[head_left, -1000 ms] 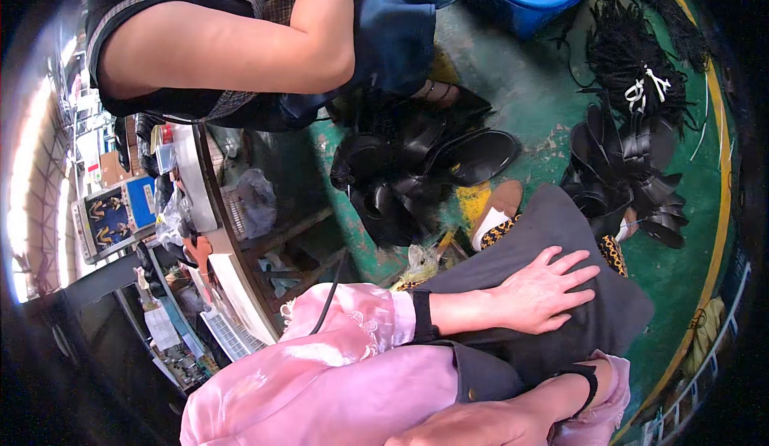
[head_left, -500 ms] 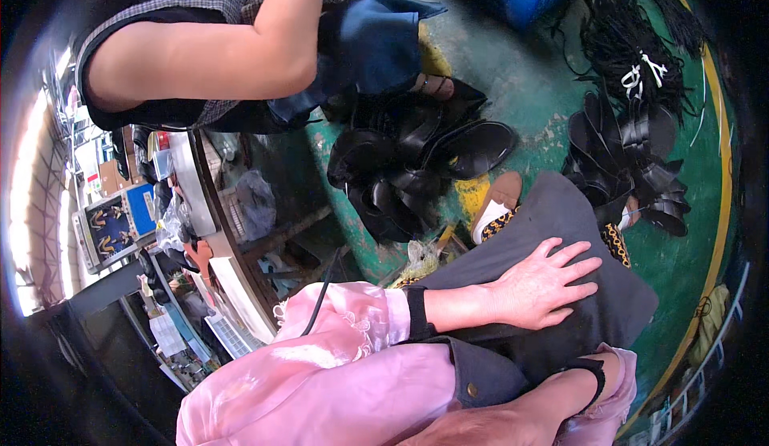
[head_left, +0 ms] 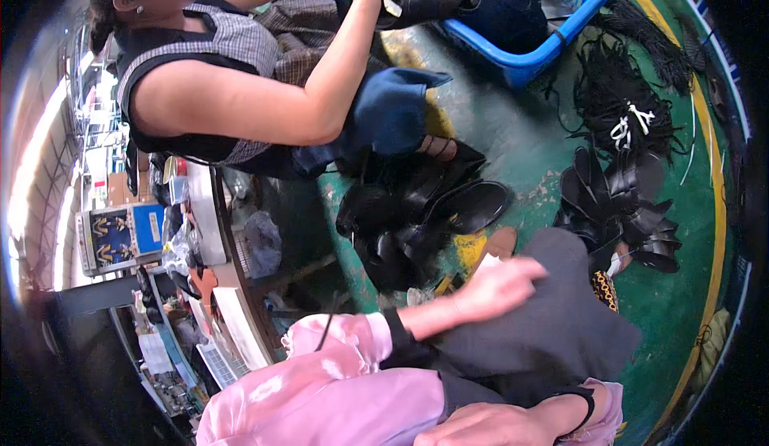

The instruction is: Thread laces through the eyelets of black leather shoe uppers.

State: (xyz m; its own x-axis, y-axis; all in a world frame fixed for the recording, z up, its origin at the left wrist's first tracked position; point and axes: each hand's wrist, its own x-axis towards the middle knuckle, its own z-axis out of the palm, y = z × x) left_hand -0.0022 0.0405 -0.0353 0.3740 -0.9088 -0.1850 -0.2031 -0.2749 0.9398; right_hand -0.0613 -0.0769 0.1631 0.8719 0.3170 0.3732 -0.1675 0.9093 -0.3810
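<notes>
Over the lap, left hand: the left hand (head_left: 498, 287) reached across from a bent arm above the dark grey cloth (head_left: 525, 346), its blurred fingers drawn together and pointing away from the body; whether they pinched anything, or touched the cloth, could not be told.
Lower edge, right hand: the right hand (head_left: 485, 426) lay folded inward across the front of the body, back uppermost; its fingertips were cut off, so its grip could not be told.
Sleeves: shiny pink fabric (head_left: 320, 390), creased, ruffled near the left wrist, with a black band (head_left: 396, 326) gathered at the cuff.
Dark grey cloth: matte and smooth, spread over the lap and knees, beneath the left hand and beside the right forearm.
Floor: green paint (head_left: 533, 145), scuffed, with yellow marks.
Black pieces: a glossy, leather-like heap (head_left: 416, 221) with rounded, curved outlines stood beyond the knees; a second heap (head_left: 621, 205) lay to its right.
Cords: a tangled black bundle (head_left: 621, 85), tied with a white strip.
Basket: blue plastic (head_left: 521, 63), slotted, with dark things inside.
Co-worker: a person in a checked garment (head_left: 248, 49), bare arm bent, near the basket.
</notes>
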